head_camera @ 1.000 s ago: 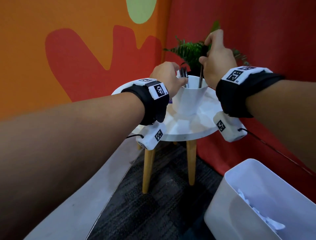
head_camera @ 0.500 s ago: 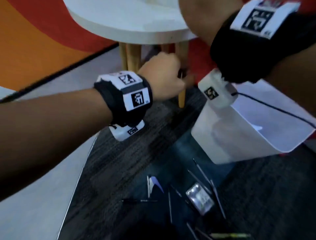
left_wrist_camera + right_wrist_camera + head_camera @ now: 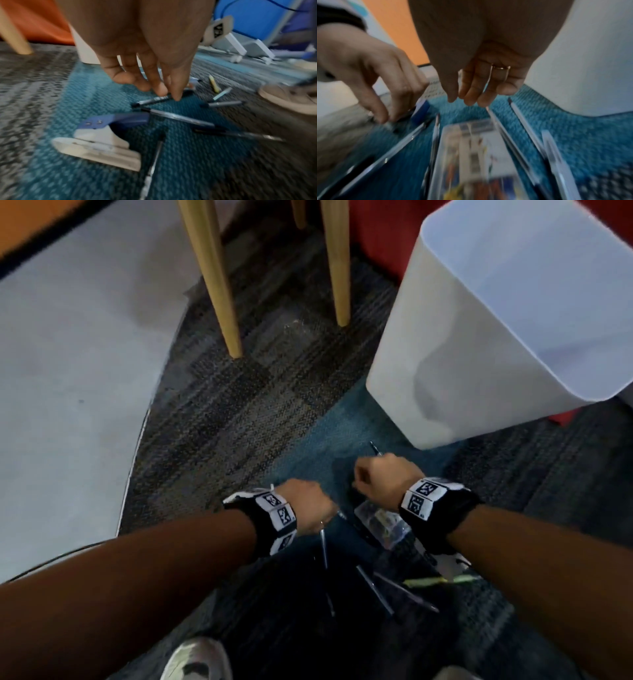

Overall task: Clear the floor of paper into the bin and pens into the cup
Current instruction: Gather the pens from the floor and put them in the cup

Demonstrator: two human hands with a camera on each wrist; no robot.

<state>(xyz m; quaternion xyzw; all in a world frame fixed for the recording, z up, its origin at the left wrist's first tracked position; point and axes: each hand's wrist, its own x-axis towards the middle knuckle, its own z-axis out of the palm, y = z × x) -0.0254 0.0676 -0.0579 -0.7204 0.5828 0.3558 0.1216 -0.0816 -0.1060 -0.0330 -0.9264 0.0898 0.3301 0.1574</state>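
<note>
Several pens lie scattered on the blue and grey carpet [image 3: 308, 440] in front of me. My left hand [image 3: 169, 94] reaches down and pinches a black pen [image 3: 150, 101] between thumb and fingertips; the pen still lies on the carpet. From the head view this left hand [image 3: 322, 511] is at the left of the pile. My right hand [image 3: 462, 100] hangs just above a thin pen [image 3: 503, 132], fingers loosely straight and holding nothing. Another pen [image 3: 527, 125] lies beside it near the white bin [image 3: 479, 337]. A yellow highlighter [image 3: 438, 580] lies nearer me.
A blue and white stapler [image 3: 106, 135] and a clear plastic packet [image 3: 474, 155] lie among the pens. Wooden table legs [image 3: 215, 278] stand behind, with pale floor [image 3: 68, 354] to the left. My shoe [image 3: 198, 659] is at the bottom edge.
Both hands have left the cup on the table and come down to the floor. My view has tipped down from the tabletop to the pens, and the left hand has closed on one.
</note>
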